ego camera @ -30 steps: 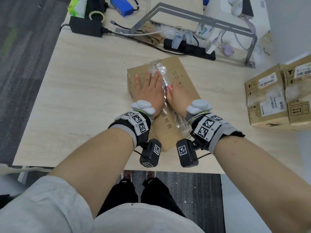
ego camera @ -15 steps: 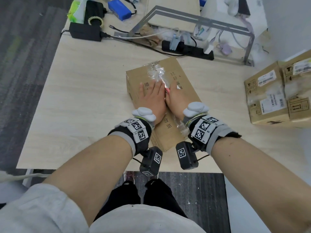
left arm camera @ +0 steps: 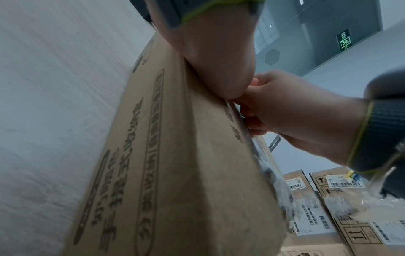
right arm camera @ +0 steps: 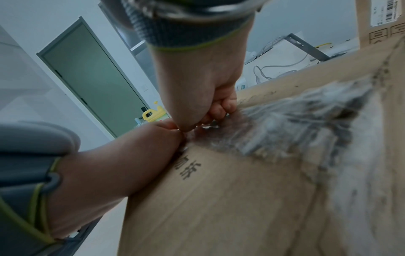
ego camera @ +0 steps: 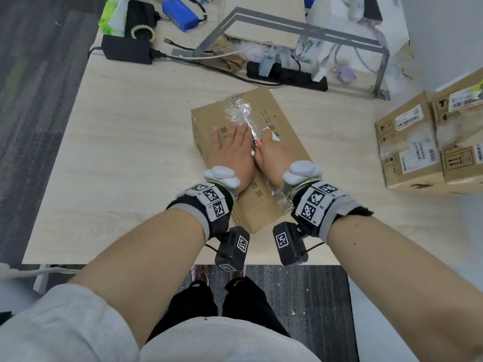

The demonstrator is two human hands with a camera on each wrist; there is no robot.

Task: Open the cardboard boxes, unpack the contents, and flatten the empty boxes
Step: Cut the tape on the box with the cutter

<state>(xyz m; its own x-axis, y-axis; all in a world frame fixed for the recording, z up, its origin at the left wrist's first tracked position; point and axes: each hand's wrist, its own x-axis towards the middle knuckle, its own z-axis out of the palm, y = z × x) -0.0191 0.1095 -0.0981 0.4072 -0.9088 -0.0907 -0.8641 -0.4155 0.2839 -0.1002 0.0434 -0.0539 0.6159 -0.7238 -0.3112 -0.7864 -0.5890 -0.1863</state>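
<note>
A brown cardboard box (ego camera: pixel 285 121) with printed characters lies slantwise on the wooden table (ego camera: pixel 130 152). Crinkled clear tape (ego camera: pixel 240 113) runs along its top seam. My left hand (ego camera: pixel 232 150) presses flat on the box top, left of the seam, fingers straight. My right hand (ego camera: pixel 271 155) is curled at the seam right beside it, gripping a small tool with a pink end (ego camera: pixel 258 145). The right wrist view shows the right hand (right arm camera: pixel 197 78) with fingers bent against the tape (right arm camera: pixel 295 121). In the left wrist view the box side (left arm camera: pixel 175 173) fills the frame.
Two sealed cardboard boxes (ego camera: pixel 407 150) (ego camera: pixel 460 137) with labels stand at the right. Along the far edge lie a black power strip (ego camera: pixel 287 74), a grey metal frame (ego camera: pixel 313 30), a black adapter (ego camera: pixel 128 49) and cables. The table's front edge (ego camera: pixel 156 262) is just under my wrists.
My left hand has slid a little toward me on the box top. My right hand stays at the taped seam.
</note>
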